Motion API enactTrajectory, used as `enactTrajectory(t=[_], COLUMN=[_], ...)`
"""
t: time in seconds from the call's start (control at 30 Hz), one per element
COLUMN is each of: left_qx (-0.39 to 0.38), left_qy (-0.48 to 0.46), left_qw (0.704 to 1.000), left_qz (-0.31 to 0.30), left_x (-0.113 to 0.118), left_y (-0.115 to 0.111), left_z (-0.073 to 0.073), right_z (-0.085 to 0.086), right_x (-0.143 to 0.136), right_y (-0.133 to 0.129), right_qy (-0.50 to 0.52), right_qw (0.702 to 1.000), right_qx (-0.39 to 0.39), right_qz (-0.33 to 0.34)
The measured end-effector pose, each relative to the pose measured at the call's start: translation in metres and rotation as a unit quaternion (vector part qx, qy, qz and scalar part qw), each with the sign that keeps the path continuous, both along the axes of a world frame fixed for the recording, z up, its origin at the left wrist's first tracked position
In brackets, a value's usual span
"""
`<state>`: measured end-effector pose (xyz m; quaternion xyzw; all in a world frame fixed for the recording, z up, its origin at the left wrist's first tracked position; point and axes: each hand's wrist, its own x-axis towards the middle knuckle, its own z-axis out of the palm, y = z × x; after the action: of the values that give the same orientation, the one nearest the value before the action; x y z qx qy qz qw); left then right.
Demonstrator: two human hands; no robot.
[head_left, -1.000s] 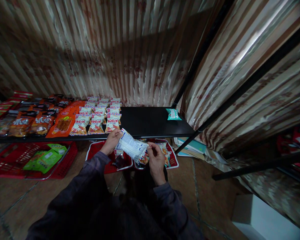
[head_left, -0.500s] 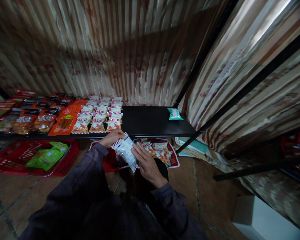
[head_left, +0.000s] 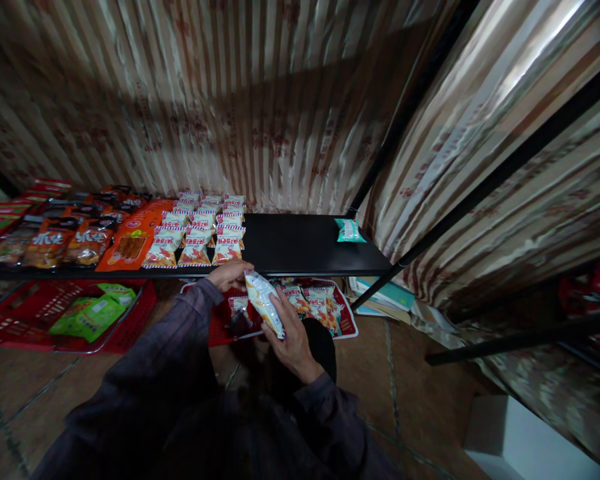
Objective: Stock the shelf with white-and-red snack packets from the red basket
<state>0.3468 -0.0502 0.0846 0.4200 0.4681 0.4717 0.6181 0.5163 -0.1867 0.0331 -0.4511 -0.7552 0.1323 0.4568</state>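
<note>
A white snack bag is tilted between my hands, above a red basket with a white rim. My left hand pinches its upper end near the shelf's front edge. My right hand grips its lower right side, thumb below and fingers over it. More snack bags lie in the basket, partly hidden by my hands. On the black shelf, several matching white bags stand in rows left of centre.
Orange packs and brown-orange bags fill the shelf's left part. A small teal bag lies at its right end. Another red basket holds green packs. Black posts slant at right; a white box sits lower right.
The held bag has turned from its printed back to a narrower, edge-on view and shifted slightly right. My left hand moved slightly right, and my right hand's fingers shifted round the bag.
</note>
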Motion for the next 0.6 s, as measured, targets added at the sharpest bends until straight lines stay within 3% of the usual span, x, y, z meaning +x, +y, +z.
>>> enactTrajectory(t=[0.07,0.13,0.2,0.3,0.4,0.5,0.6], left_qx=[-0.066,-0.096,-0.070,-0.024,-0.016,-0.039,-0.060], left_qy=[0.045,0.078,0.086,0.092,0.061,0.012,0.011], left_qw=[0.994,0.984,0.987,0.993,0.994,0.994,0.995], left_qz=[-0.076,-0.128,-0.114,-0.070,-0.088,-0.104,-0.076], left_x=[-0.001,-0.002,-0.002,-0.001,0.002,0.005,0.008], left_y=[-0.002,-0.006,-0.009,-0.013,-0.013,-0.011,-0.008], left_z=[0.002,0.004,0.003,0.000,-0.002,-0.003,-0.005], right_z=[-0.002,-0.003,-0.004,-0.006,-0.006,-0.005,-0.008], right_x=[-0.004,-0.008,-0.012,-0.015,-0.014,-0.014,-0.015], right_y=[0.000,0.002,0.004,0.009,0.015,0.019,0.020], right_qy=[0.114,0.261,0.407,0.584,0.655,0.682,0.702], right_qw=[0.992,0.958,0.897,0.777,0.692,0.650,0.618], right_qx=[-0.058,-0.120,-0.170,-0.236,-0.303,-0.334,-0.353], right_qz=[-0.012,-0.015,-0.010,-0.003,0.001,0.019,0.021])
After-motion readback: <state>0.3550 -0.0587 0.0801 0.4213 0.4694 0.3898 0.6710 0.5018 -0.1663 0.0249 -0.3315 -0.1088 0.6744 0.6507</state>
